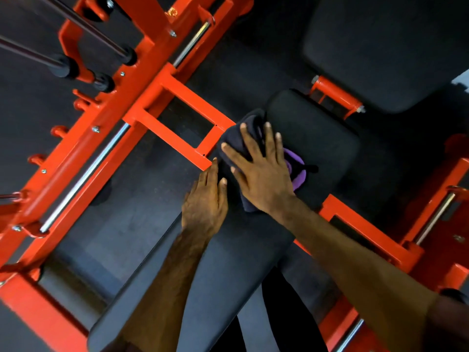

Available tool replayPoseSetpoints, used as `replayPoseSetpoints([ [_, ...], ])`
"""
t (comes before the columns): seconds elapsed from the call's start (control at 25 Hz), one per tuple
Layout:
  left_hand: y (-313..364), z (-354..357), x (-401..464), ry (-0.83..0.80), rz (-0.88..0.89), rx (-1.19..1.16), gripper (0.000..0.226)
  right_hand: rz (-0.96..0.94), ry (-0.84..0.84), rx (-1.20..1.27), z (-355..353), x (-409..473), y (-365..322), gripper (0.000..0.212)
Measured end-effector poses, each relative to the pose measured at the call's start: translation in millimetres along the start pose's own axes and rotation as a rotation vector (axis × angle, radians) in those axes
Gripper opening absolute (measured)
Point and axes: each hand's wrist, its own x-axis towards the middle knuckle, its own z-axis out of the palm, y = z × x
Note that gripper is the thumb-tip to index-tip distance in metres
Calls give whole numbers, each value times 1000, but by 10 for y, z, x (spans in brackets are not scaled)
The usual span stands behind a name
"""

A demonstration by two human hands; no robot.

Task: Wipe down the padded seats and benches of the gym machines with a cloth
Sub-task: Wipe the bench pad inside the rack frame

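Item 1, far left: red machine frame (pixel 152 80) with chrome rods (pixel 83 179) and black-capped bars; not part of my wiping step, and I keep the cloth off it.

Item 2: long bench pad (pixel 193 288), dark, running from bottom centre up toward the seat. I judge it is due a pass along its whole length.

Item 3: left hand (pixel 205 199), fingers straight and together, lying flat at the left edge of the pad beside the cloth, holding nothing. I would keep it there as a brace.

Item 4: cloth (pixel 236 141), dark with a purple fold showing at its right, bunched where bench pad meets seat pad.

Item 5: right hand (pixel 258 168), fingers spread wide and pressed flat on top of the cloth, not curled round it. To wipe well I would keep the palm down, press evenly and overlap strokes into the seam.

Item 6: seat pad (pixel 317 138), just right of the cloth.

Item 7, upper right: second dark pad (pixel 380 47), well apart.
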Motion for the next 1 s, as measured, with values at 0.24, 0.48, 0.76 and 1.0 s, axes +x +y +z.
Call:
replayPoseSetpoints([
  [0.24,93,-55,25,-11,-1,-15,63,48,83,-22,-99,168,487,55],
  [0.48,163,-33,182,-44,2,-9,63,-228,33,-17,-45,-1,405,56],
  [0.76,192,3,351,-39,52,-45,62,255,96,36,-123,527,383,54],
  [1.0,185,19,475,-83,94,-93,71,188,92,-57,-214,54,1030,57],
])
